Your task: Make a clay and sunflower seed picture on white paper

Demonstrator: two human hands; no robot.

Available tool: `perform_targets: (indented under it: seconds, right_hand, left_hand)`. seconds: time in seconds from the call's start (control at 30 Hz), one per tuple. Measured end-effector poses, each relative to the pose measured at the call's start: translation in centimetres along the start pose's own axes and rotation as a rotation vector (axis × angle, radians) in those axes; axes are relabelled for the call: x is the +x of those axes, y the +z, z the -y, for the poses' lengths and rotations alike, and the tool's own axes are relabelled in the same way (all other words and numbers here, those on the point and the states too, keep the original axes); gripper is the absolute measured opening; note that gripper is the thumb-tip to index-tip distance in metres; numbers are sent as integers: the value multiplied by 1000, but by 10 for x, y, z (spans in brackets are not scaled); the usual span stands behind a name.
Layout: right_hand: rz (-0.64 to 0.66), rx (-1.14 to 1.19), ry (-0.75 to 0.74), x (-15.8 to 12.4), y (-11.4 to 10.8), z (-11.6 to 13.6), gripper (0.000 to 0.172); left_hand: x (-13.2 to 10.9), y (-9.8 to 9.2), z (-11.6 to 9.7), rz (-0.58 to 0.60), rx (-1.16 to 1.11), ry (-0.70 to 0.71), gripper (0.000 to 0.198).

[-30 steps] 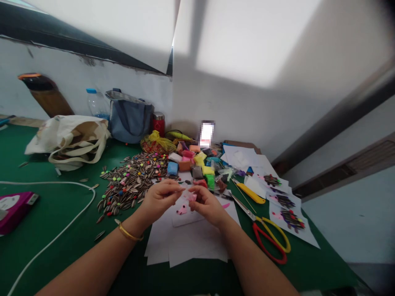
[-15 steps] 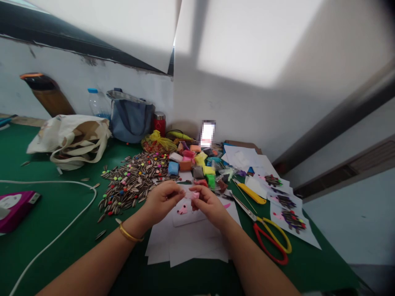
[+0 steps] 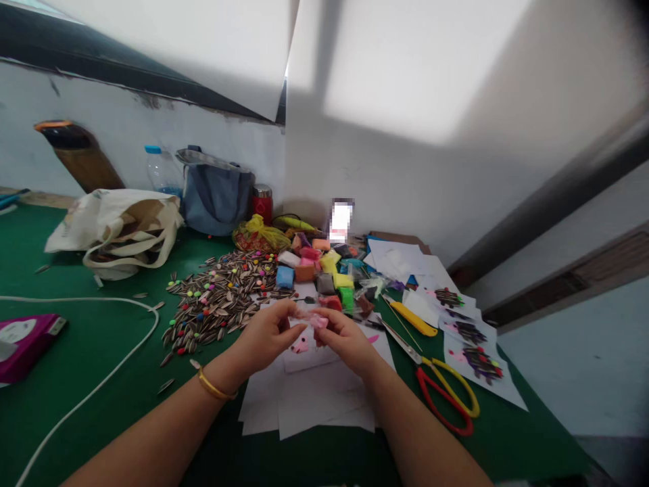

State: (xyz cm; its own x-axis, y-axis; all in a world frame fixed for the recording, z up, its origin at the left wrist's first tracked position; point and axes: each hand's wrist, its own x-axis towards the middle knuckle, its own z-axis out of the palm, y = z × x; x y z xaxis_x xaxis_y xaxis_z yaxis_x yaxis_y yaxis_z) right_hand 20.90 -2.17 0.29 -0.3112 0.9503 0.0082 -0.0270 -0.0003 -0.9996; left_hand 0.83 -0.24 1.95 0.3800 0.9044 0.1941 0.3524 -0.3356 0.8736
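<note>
Above a stack of white paper [image 3: 309, 399], my two hands meet at a small pink lump of modelling clay [image 3: 319, 321] in what looks like clear wrapping. My right hand [image 3: 347, 338] pinches the clay between thumb and fingers. My left hand [image 3: 271, 335] is closed at the left side of the packet, its fingertips apparently on the wrapping. Beneath the hands, a pink clay shape with dark dots [image 3: 300, 345] lies on the top sheet. Part of a bright pink strip [image 3: 373, 339] shows beside my right hand.
Sunflower seeds mixed with coloured beads [image 3: 218, 297] spread at left. Coloured clay packets [image 3: 324, 270] sit behind the hands. To the right lie scissors [image 3: 420, 362], a yellow utility knife [image 3: 413, 318] and paper cards with seed figures [image 3: 479, 362]. A white cable [image 3: 116, 365] crosses the left side.
My left fingers have moved slightly right, up to the pink clay packet, and the hands are closer together. The things on the table stay where they were.
</note>
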Motion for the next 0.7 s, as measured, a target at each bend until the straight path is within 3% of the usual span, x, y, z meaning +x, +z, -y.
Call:
perform_targets:
  seconds: [0.13, 0.33, 0.43, 0.53, 0.63, 0.7]
  right_hand:
    - [58, 4, -29, 0, 1, 0, 45]
    - [73, -9, 8, 2, 8, 2, 38]
    - [76, -26, 27, 3, 9, 2, 37]
    - [31, 18, 26, 2, 9, -1, 37]
    - [-55, 82, 23, 1, 8, -5, 57]
    - [-97, 81, 9, 1, 9, -8, 56]
  left_hand:
    - [-3, 3, 0, -4, 230, 23, 16]
    - [-7, 10, -2, 50, 301, 83, 14]
    - [-8, 12, 0, 10, 326, 109, 12]
    - [-6, 12, 1, -38, 216, 116, 13]
    - [-1, 7, 0, -55, 34, 86, 20]
    - [2, 4, -2, -66, -37, 73, 22]
